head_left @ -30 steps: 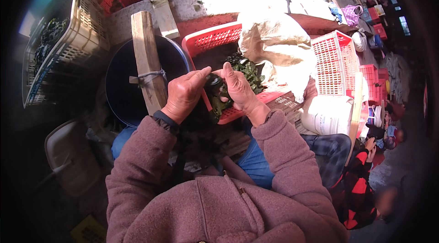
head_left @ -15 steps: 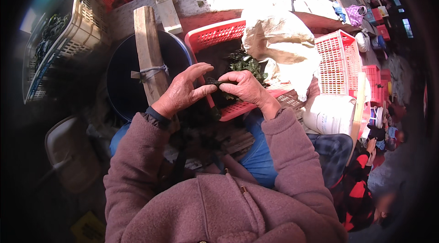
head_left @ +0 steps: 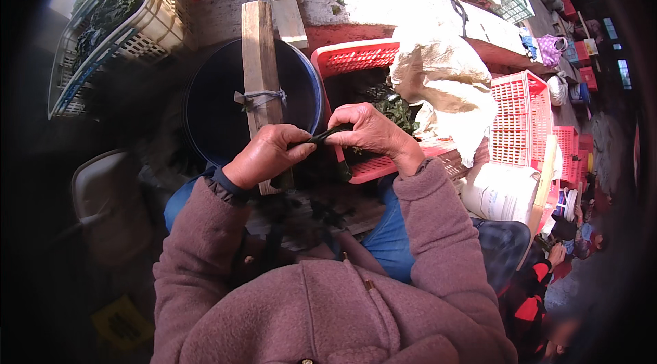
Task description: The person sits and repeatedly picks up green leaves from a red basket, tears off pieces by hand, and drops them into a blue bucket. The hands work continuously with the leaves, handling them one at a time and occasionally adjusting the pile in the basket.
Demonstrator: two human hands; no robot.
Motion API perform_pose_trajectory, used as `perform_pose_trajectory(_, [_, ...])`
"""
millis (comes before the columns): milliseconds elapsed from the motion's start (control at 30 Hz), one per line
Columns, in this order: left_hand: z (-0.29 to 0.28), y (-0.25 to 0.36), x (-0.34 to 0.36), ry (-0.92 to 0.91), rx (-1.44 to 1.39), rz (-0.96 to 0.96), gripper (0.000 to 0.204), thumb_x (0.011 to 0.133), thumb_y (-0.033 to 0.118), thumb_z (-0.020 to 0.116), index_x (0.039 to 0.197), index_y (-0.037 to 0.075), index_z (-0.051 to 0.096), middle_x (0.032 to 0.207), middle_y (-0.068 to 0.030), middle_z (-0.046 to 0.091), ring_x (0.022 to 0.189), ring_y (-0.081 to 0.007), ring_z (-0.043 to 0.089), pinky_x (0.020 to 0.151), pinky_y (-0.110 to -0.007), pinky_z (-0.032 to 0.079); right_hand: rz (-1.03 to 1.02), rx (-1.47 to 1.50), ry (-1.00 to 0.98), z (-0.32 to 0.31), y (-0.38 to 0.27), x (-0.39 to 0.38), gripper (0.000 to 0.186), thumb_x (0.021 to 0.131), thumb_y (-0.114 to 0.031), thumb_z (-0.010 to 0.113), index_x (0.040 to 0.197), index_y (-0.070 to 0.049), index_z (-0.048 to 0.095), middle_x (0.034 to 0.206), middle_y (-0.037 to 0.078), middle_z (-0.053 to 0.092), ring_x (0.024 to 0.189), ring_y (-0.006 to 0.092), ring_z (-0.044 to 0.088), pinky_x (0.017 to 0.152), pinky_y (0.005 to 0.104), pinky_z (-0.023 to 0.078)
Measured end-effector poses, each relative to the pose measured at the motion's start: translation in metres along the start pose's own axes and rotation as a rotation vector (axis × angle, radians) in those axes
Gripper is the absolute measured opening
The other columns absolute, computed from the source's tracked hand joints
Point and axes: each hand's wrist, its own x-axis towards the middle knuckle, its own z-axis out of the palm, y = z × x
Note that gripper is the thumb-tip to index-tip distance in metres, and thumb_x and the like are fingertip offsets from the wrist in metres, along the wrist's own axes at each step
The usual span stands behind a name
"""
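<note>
Between my two hands stretches a thin, dark green leafy strip (head_left: 328,133), too dark to tell its exact kind. My left hand (head_left: 268,154) pinches its left end between thumb and fingers. On the other end, my right hand (head_left: 376,135) is closed in a pinch, its fingers curled. Just beyond the right hand, a red plastic basket (head_left: 356,56) holds dark green leafy stuff (head_left: 395,110). A wooden beam (head_left: 259,39) with a cloth tie (head_left: 265,96) around it lies over a dark blue drum (head_left: 215,93), close to my left hand.
A cream sack (head_left: 434,66) drapes over the basket's right side. Farther right are a red crate (head_left: 510,107) and a white bucket (head_left: 498,189). At the far left stands a cream crate (head_left: 166,18) of greens. Another person's hand (head_left: 558,254) shows at the right.
My left fingers, stretched out before, have closed on the strip. More of the strip now shows between my hands. The surroundings have shifted rightward in view.
</note>
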Motion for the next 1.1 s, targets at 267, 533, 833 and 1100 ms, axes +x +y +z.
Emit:
perform_pose_trajectory(267, [-0.048,-0.046,-0.045,0.363,0.127,-0.011,0.01,0.09,0.007,0.059,0.088,-0.002,0.061,0.072,-0.0072,0.059,0.067,-0.013,0.055,0.062,-0.028,0.045,0.12,0.278,-0.063,0.042,-0.007,0.063,0.019,0.088,-0.016,0.063,0.093,0.002,0.064,0.077,0.001,0.058,0.071,0.0079,0.05,0.066,0.0259,0.043])
perform_pose_trajectory(533, [-0.041,-0.112,-0.007,0.666,-0.302,-0.085,0.018,0.097,0.014,0.051,0.089,-0.001,0.058,0.077,-0.0051,0.061,0.073,-0.0099,0.059,0.069,-0.024,0.049,0.016,0.217,0.271,0.077,0.024,0.116,0.02,0.084,-0.016,0.065,0.084,0.004,0.064,0.067,0.004,0.058,0.063,0.0098,0.05,0.059,0.0271,0.043])
perform_pose_trajectory(833, [-0.048,-0.116,-0.018,0.526,0.2,-0.312,0.045,0.081,0.017,0.064,0.121,-0.001,0.055,0.099,-0.0177,0.065,0.089,-0.0289,0.064,0.083,-0.032,0.05,0.185,1.003,0.471,0.051,0.032,0.095,0.013,0.088,-0.008,0.061,0.1,-0.002,0.062,0.086,0.002,0.064,0.065,0.0077,0.059,0.059,0.0225,0.051])
perform_pose_trajectory(1100, [-0.014,-0.031,-0.022,0.73,0.001,0.3,0.003,0.087,0.002,0.062,0.087,0.0,0.061,0.074,-0.0053,0.057,0.062,-0.0132,0.052,0.055,-0.025,0.043,0.099,1.057,0.522,0.02,-0.009,0.051,0.022,0.088,-0.004,0.062,0.109,0.003,0.062,0.095,0.004,0.065,0.084,0.0096,0.06,0.078,0.0243,0.051])
